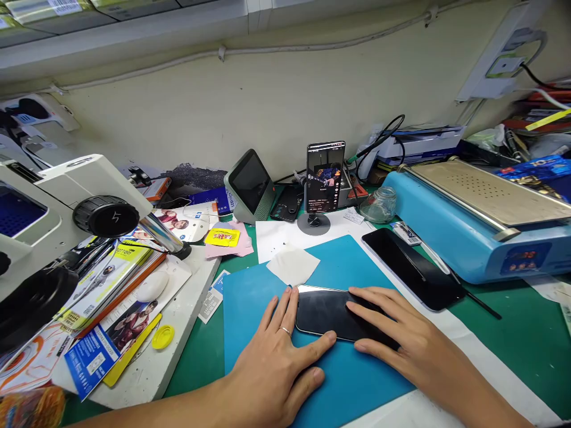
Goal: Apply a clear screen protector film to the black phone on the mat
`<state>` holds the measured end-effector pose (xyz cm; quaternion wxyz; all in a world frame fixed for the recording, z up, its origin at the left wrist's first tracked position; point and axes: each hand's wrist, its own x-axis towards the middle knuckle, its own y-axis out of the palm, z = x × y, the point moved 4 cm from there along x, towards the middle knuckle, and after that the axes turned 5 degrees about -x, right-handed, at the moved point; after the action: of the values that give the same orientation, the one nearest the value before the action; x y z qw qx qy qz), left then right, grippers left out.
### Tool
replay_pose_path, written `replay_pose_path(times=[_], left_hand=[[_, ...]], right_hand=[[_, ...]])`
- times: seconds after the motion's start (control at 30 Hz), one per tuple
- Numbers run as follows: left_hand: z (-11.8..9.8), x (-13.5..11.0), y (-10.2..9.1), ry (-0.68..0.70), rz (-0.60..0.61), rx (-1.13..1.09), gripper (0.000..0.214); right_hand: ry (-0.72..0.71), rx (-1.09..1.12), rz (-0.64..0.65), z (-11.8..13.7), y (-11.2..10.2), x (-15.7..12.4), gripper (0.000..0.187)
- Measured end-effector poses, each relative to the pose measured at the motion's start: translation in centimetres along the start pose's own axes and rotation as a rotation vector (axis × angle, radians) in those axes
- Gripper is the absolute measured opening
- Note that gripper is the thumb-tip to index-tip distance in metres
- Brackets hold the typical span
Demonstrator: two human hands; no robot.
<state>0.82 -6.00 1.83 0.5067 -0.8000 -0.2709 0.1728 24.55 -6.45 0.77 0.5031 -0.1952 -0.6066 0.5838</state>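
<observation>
A black phone lies screen up on a blue mat in front of me. My left hand rests flat on the mat at the phone's left end, fingers spread, thumb along its near edge, a ring on one finger. My right hand lies flat over the phone's right half, fingers stretched across the glass. A white wipe sits on the mat just behind the phone.
A second dark phone lies to the right on white paper. A blue heating machine stands at the right, a microscope and packaging at the left. A phone on a stand, a small screen device and a glass jar stand behind.
</observation>
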Motion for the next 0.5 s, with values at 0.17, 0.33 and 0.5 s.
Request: replay_pose_path(times=[0.17, 0.33, 0.5], left_hand=[[-0.03, -0.04, -0.07, 0.004, -0.012, 0.007, 0.068], [0.0, -0.07, -0.09, 0.008, -0.021, 0.006, 0.066], [-0.08, -0.08, -0.23, -0.005, -0.005, -0.001, 0.066]], right_hand=[[0.026, 0.024, 0.004, -0.1, -0.02, -0.13, 0.042], [0.007, -0.004, -0.024, 0.16, -0.11, -0.06, 0.044], [-0.009, -0.019, -0.04, 0.16, -0.1, -0.17, 0.045]])
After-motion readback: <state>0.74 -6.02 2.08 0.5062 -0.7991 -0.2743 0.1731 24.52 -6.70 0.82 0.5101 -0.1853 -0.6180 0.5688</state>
